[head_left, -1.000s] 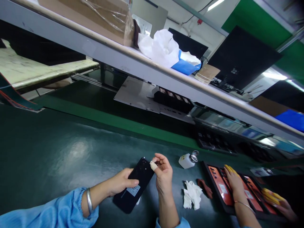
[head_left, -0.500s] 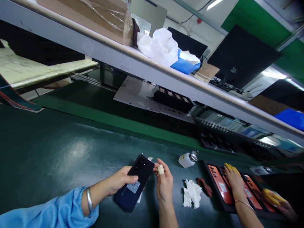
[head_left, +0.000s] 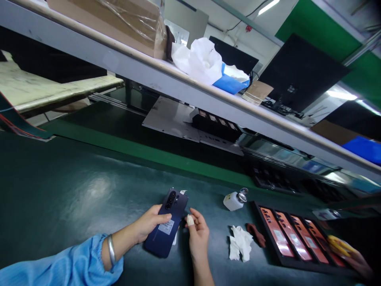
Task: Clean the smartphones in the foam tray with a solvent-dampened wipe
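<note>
My left hand (head_left: 150, 223) grips a dark blue phone (head_left: 167, 224) by its left edge, back side up, with the camera cluster at the far end and a white label near my thumb. A small white tab (head_left: 182, 192) pokes out beside the phone's top. My right hand (head_left: 197, 235) hovers just right of the phone, fingers loosely curled, one fingertip wrapped in a pale finger cot; nothing shows in it.
A white dispenser bottle (head_left: 235, 200), a crumpled white wipe (head_left: 239, 248) and a brown rag (head_left: 255, 234) lie to the right. A black tray (head_left: 268, 242) holds several orange phone backs. Another person's yellow-gloved hand (head_left: 342, 248) rests at its far end. A shelf (head_left: 184, 89) overhangs the green bench.
The phone has been turned and raised so its back faces up more flatly. My right hand came off its top edge and dropped beside it. The other person's nearer hand left the tray.
</note>
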Tool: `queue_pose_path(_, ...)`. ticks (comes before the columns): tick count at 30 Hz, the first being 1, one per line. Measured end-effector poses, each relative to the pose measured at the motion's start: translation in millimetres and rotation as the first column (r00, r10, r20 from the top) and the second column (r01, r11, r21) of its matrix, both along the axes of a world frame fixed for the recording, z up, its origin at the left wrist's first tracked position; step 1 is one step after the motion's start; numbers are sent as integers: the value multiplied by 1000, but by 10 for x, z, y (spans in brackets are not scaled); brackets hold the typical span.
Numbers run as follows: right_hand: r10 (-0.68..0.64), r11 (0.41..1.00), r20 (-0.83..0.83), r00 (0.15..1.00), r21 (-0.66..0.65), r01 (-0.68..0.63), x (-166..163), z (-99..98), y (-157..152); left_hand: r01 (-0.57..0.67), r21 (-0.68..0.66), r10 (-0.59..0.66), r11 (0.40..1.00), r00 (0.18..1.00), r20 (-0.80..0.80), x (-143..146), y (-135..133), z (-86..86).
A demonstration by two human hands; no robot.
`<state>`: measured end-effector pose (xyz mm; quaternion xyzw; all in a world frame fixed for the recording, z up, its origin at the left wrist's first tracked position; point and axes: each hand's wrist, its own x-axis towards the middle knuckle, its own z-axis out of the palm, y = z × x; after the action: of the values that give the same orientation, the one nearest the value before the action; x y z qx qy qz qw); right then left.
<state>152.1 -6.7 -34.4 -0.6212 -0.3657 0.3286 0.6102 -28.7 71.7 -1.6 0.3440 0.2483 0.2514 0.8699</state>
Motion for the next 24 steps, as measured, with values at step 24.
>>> queue_pose_path(24,26,999,5,1000,-38,-26,-13,-91,3,-37,14,37,999,999,-27,8,18,-28)
